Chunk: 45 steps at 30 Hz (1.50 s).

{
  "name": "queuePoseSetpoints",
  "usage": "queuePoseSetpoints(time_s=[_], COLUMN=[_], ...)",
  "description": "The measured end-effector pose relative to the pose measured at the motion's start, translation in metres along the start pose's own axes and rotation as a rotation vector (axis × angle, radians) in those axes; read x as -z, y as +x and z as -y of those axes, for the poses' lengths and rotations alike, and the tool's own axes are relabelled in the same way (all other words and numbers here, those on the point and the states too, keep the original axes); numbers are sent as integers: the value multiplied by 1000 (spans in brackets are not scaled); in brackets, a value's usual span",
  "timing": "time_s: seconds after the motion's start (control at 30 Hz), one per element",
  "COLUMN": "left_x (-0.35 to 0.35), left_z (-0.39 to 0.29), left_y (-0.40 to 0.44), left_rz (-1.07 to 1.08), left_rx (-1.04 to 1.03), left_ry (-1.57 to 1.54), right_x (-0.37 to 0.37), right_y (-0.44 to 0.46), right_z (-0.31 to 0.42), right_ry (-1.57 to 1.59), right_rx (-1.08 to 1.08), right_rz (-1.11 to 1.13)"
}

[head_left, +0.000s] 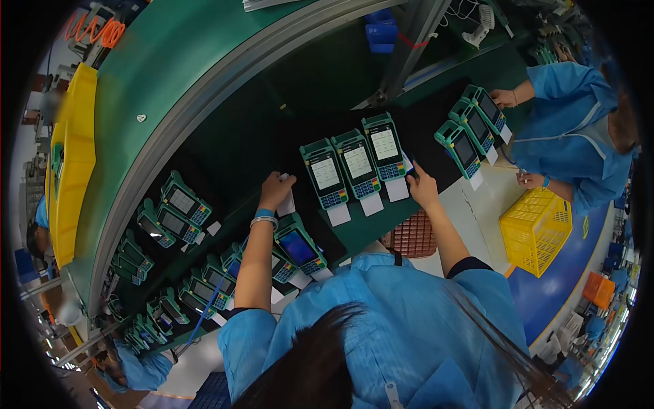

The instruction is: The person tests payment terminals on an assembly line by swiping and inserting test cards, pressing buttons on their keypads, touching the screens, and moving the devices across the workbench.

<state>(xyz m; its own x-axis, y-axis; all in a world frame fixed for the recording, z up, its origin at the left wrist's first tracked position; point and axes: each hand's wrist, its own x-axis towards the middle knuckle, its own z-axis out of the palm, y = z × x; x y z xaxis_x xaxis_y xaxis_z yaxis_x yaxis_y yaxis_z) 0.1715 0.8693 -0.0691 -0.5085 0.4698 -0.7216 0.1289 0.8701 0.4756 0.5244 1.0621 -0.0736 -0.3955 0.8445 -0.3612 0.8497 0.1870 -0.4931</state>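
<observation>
Three green-cased card payment terminals stand in a row before me: a left terminal, a middle terminal and a right terminal. Their screens are lit, and a white card sticks out of each one's lower end. My left hand is closed on a white card, left of the row. Beside the right terminal, my right hand has its fingers closed around a thin, dark-and-pale item, partly hidden, whose kind I cannot make out. A terminal with a blue screen lies below my left hand.
Several more terminals line the bench to the left. On the right, a co-worker in blue touches one of three terminals. A yellow basket stands below them. A metal frame rail runs along the bench.
</observation>
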Motion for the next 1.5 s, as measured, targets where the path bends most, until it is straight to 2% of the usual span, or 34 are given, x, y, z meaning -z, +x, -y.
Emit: queuePoseSetpoints(time_s=[0.07, 0.13, 0.17, 0.23, 0.3, 0.33, 0.4, 0.47, 0.53, 0.57, 0.6, 0.63, 0.67, 0.73, 0.8, 0.83, 0.93, 0.97, 1.03, 1.1, 1.13, 1.2, 1.23, 1.27, 1.3, 1.33, 1.4, 1.5], left_x=[-7, -20, -19, -34, -52, -54, -44, -35, -29, -29, -30, -29, -30, -23, -20, -12, 21, 34, 44, 57, 58, 58, 59, 65, 73, 84, 100, 116], left_z=[9, -8, -6, -5, 28, 36, 48, 57, 70, 82, 94, 101, 111, 114, 125, 129, 155, 164, 207, 266, 310, 399, 437, 466, 492, 516, 569, 606], left_y=[-1, -37, -50, -89, -99, -101, -86, -72, -62, -56, -52, -51, -50, -62, -83, -95, -137, -155, -181, -209, -221, -253, -265, -274, -281, -283, -276, -259], left_rz=[3, -288, -255, -73, -139, -239, -212, -167, -127, -179, -200, -219, -263, -301, -450, -509, -700, -708, -953, -1158, -1283, -1366, -1398, -1380, -1360, -1283, -1175, -1055], left_rx=[-5, -135, -282, -319, -485, -428, -282, -221, -317, -314, -342, -372, -356, -257, -195, -129, -79, 35, 74, 232, 281, 489, 528, 545, 557, 616, 696, 729], left_ry=[-38, 197, 295, 430, 683, 655, 679, 652, 457, 430, 392, 352, 331, 190, 57, -16, -179, -182, -126, -229, -305, -379, -374, -325, -277, -299, -251, 66], right_x=[-1, -6, -19, -25, -24, -25, -33, -42, -53, -57, -59, -56, -65, -73, -50, -82, -70, -64, -57, -66, -86, -129, -155, -178, -186, -219, -276, -308], right_y=[2, 2, 14, 16, 12, 13, 24, 45, 74, 89, 104, 117, 139, 179, 180, 201, 180, 179, 169, 159, 134, 66, 27, 2, -15, -41, -95, -131], right_z=[3, -6, 0, 0, -4, -6, -16, -39, -73, -89, -105, -127, -164, -255, -274, -240, -225, -226, -223, -188, -147, -33, 28, 85, 112, 124, 151, 180], right_ry=[17, 148, 144, 120, 124, 125, 188, 128, 96, 83, 93, 250, 525, 518, 380, 386, 310, 287, 263, 233, 221, 199, 194, 185, 177, 225, 239, 154], right_rx=[-43, -54, -46, -87, -84, -79, -64, -87, -45, -23, -117, -71, -188, -253, -435, -399, -177, -113, 5, 110, 166, 276, 328, 373, 415, 429, 509, 507], right_rz=[51, 0, 18, -28, -10, 10, -24, -50, -138, -207, -210, -309, -339, -526, -509, -431, -235, -189, -135, -108, -96, -70, -66, -62, -65, 174, 255, 188])
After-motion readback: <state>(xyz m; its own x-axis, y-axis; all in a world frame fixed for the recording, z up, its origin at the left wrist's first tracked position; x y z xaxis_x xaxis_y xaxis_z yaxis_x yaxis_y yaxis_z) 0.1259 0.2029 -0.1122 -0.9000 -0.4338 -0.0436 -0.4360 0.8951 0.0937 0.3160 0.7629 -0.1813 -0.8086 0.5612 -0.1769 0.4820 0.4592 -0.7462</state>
